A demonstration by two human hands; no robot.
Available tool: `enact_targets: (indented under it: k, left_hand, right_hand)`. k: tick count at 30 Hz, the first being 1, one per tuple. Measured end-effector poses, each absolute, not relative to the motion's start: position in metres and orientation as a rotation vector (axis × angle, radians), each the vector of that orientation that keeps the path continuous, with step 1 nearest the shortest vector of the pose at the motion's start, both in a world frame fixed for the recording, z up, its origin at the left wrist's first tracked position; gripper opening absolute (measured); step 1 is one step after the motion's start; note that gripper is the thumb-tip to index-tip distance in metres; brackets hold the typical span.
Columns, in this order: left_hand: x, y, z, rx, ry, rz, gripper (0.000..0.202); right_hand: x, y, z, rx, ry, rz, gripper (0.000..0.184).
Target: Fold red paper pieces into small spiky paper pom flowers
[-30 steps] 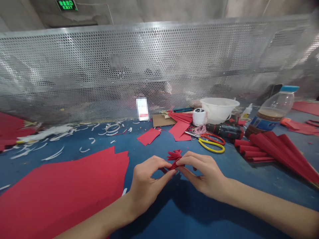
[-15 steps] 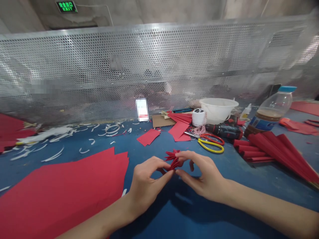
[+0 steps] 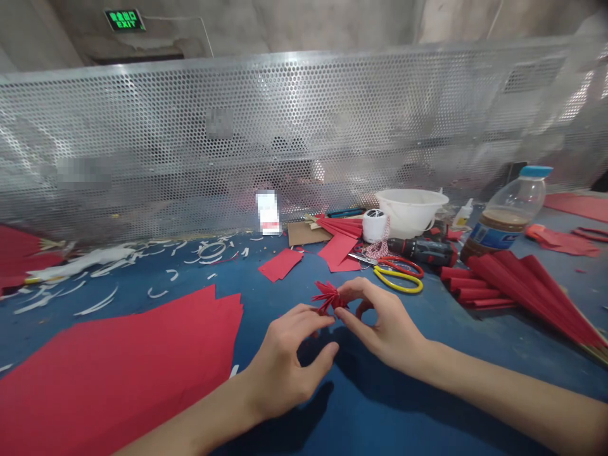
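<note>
A small pleated piece of red paper (image 3: pixel 325 296), its folds fanned out to the left, is pinched in my right hand (image 3: pixel 380 316) above the blue table. Thumb and fingers of that hand close on its right end. My left hand (image 3: pixel 297 351) is just below and to the left, thumb and fingers parted with nothing between them. Its fingertips come close to the paper's underside; whether they touch it I cannot tell. Left of my left hand lies a stack of large red paper sheets (image 3: pixel 137 354).
Scissors with red and yellow handles (image 3: pixel 399 278), a power drill (image 3: pixel 422 250), a white bowl (image 3: pixel 412 212) and a bottle of brown liquid (image 3: pixel 506 215) stand or lie behind my right hand. Folded red paper fans (image 3: pixel 522 291) rest at right. White scraps (image 3: pixel 97 301) litter the left. A perforated metal screen (image 3: pixel 190 145) borders the back.
My left thumb and fingers have come off the pleated paper and spread apart. My right hand keeps hold of it, and the folds now point more to the left. The view has shifted slightly.
</note>
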State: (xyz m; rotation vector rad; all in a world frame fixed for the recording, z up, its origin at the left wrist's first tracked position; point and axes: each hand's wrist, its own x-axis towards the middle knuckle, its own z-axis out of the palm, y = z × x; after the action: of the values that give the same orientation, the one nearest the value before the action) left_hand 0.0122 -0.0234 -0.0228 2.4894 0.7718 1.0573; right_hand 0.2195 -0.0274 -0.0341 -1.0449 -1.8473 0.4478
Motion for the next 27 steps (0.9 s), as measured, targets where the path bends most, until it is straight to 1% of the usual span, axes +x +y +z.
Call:
enact_targets:
  k: [3, 5, 6, 9, 13, 17, 21, 27]
  left_hand:
    - [0.008, -0.025, -0.023, 2.456, 0.826, 1.130, 0.009]
    - [0.006, -0.023, -0.022, 2.380, 0.900, 1.266, 0.009]
    - [0.006, -0.020, -0.022, 2.335, 0.973, 1.274, 0.010]
    - [0.008, -0.012, -0.020, 2.268, 1.096, 1.108, 0.017]
    - [0.011, -0.003, -0.022, 2.191, 1.020, 0.825, 0.018]
    - [0.012, -0.004, -0.023, 2.165, 1.015, 0.813, 0.012]
    - [0.011, -0.005, -0.021, 2.172, 1.011, 0.806, 0.011]
    - [0.006, -0.002, -0.021, 2.159, 0.972, 0.751, 0.020]
  right_hand:
    - [0.224, -0.022, -0.034, -1.081, -1.897, 0.460, 0.015]
    - [0.227, -0.019, -0.035, -1.094, -1.971, 0.444, 0.017]
    - [0.228, -0.018, -0.036, -1.090, -2.025, 0.420, 0.019]
    - [0.230, -0.018, -0.037, -1.054, -2.196, 0.341, 0.022]
    - [0.230, -0.019, -0.034, -1.049, -2.280, 0.371, 0.021]
    - [0.232, -0.017, -0.028, -1.065, -2.319, 0.398, 0.020]
    - [0.235, -0.013, -0.028, -1.031, -2.345, 0.440, 0.017]
    - [0.234, -0.014, -0.031, -0.992, -2.362, 0.470, 0.019]
